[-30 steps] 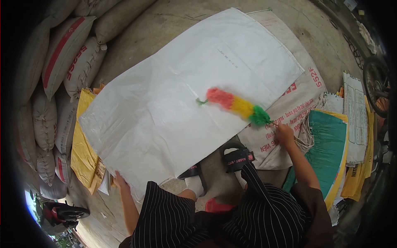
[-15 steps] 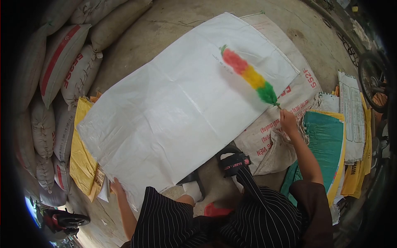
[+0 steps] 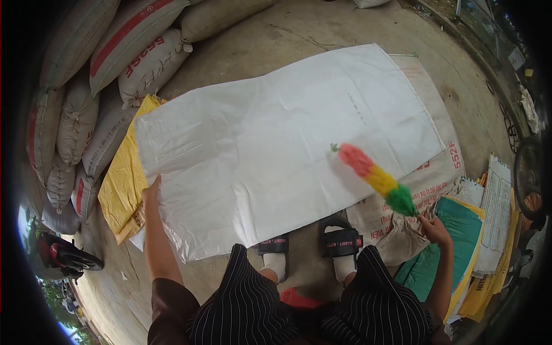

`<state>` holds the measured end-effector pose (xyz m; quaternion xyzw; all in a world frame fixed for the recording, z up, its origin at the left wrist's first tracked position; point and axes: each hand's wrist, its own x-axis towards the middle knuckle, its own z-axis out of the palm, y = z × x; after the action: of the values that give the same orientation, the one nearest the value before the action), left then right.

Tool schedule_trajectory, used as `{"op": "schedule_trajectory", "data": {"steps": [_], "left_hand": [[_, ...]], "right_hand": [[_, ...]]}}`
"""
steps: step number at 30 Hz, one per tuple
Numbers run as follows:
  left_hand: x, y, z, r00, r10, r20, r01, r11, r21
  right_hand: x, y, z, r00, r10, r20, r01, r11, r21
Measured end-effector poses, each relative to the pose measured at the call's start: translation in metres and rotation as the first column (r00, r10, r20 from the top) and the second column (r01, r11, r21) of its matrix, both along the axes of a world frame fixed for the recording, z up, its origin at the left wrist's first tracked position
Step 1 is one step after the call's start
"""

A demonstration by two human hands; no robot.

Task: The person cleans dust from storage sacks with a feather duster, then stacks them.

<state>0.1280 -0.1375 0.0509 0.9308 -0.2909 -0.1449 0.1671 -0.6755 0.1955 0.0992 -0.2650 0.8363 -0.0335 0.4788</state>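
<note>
A large white woven plastic sack (image 3: 270,138) lies spread flat and creased on the floor in front of my feet. At its left edge is my left hand (image 3: 151,190), closed on the border of the sack with most of its fingers hidden. My right hand (image 3: 435,229) grips the thin handle of a fluffy duster (image 3: 376,178) banded red, yellow and green. The duster slants up and left over the lower right part of the white sack. Beneath that sack shows a beige printed sack (image 3: 397,230).
Stuffed sacks (image 3: 152,66) are piled at the upper left, near a folded yellow sack (image 3: 123,178). Right of my feet lie a green sack (image 3: 443,259) and a whitish printed sack (image 3: 493,221). A motorbike wheel (image 3: 80,256) shows at left, a bicycle wheel (image 3: 526,172) at right.
The duster has swept down and toward me over the white sack. My left hand has moved farther up the sack's left edge. The camera view has shifted too.
</note>
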Motion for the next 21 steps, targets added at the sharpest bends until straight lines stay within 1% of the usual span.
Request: {"op": "schedule_trajectory", "data": {"steps": [1,2,3,4,6,7,8,9,10,11,12,13,14,15,16,17,18,19,20,21], "left_hand": [[0.004,-0.007,-0.004,0.990,-0.099,0.097,0.094,0.994,0.056],[-0.008,-0.007,0.002,0.992,-0.094,0.086,0.090,0.995,0.053],[-0.035,-0.003,0.023,0.911,-0.249,0.330,0.284,0.957,-0.059],[-0.066,0.003,0.051,0.751,-0.339,0.567,0.482,0.868,-0.119],[-0.147,0.010,0.130,0.707,-0.489,0.511,0.611,0.786,-0.093],[-0.176,0.010,0.149,0.652,-0.511,0.560,0.726,0.634,-0.266],[-0.197,0.013,0.166,0.598,-0.505,0.622,0.798,0.441,-0.410],[-0.219,0.022,0.186,0.614,-0.479,0.627,0.785,0.454,-0.422],[-0.239,0.030,0.207,0.576,-0.466,0.671,0.817,0.345,-0.462],[-0.247,0.034,0.223,0.535,-0.448,0.716,0.843,0.224,-0.490],[-0.244,0.039,0.233,0.543,-0.423,0.725,0.838,0.218,-0.501],[-0.243,0.045,0.243,0.476,-0.349,0.807,0.869,0.041,-0.494],[-0.241,0.052,0.250,0.411,-0.256,0.875,0.882,-0.128,-0.453],[-0.235,0.058,0.252,0.462,-0.188,0.867,0.859,-0.148,-0.490],[-0.226,0.065,0.252,0.466,-0.155,0.871,0.860,-0.154,-0.487],[-0.214,0.070,0.250,0.514,-0.102,0.851,0.850,-0.068,-0.522],[-0.200,0.074,0.245,0.557,-0.046,0.829,0.831,0.012,-0.557],[-0.175,0.075,0.225,0.554,-0.017,0.833,0.833,-0.003,-0.554],[-0.156,0.076,0.211,0.578,0.005,0.816,0.816,0.025,-0.578],[-0.145,0.078,0.204,0.606,0.021,0.795,0.793,0.064,-0.606]], "right_hand": [[0.004,-0.007,0.024,1.000,0.005,-0.011,-0.005,1.000,-0.003],[0.007,-0.014,0.045,0.980,0.198,0.016,-0.198,0.968,0.151],[0.008,-0.018,0.056,0.925,0.374,0.072,-0.378,0.878,0.295],[0.006,-0.022,0.057,0.923,0.379,0.062,-0.380,0.877,0.295],[0.000,-0.035,0.054,0.850,0.512,0.122,-0.523,0.795,0.306],[0.001,-0.046,0.055,0.842,0.529,0.104,-0.534,0.790,0.301],[0.004,-0.060,0.056,0.781,0.620,0.076,-0.619,0.751,0.229],[0.009,-0.076,0.053,0.709,0.704,0.044,-0.701,0.696,0.156],[0.016,-0.094,0.049,0.696,0.718,0.030,-0.713,0.686,0.144],[0.023,-0.115,0.045,0.657,0.753,0.020,-0.746,0.647,0.159],[0.030,-0.133,0.041,0.620,0.785,0.004,-0.773,0.610,0.175],[0.034,-0.150,0.030,0.605,0.795,-0.044,-0.794,0.606,0.050],[0.038,-0.164,0.022,0.588,0.804,-0.089,-0.809,0.584,-0.071],[0.047,-0.176,0.022,0.580,0.806,-0.119,-0.815,0.574,-0.085],[0.058,-0.189,0.024,0.664,0.727,-0.176,-0.748,0.643,-0.166],[0.064,-0.202,0.026,0.741,0.635,-0.219,-0.671,0.695,-0.258],[0.065,-0.215,0.025,0.737,0.632,-0.239,-0.675,0.681,-0.284],[0.066,-0.226,0.024,0.813,0.504,-0.293,-0.583,0.716,-0.385],[0.066,-0.236,0.023,0.874,0.364,-0.323,-0.483,0.728,-0.487],[0.062,-0.247,0.019,0.884,0.296,-0.363,-0.460,0.690,-0.559]]}}
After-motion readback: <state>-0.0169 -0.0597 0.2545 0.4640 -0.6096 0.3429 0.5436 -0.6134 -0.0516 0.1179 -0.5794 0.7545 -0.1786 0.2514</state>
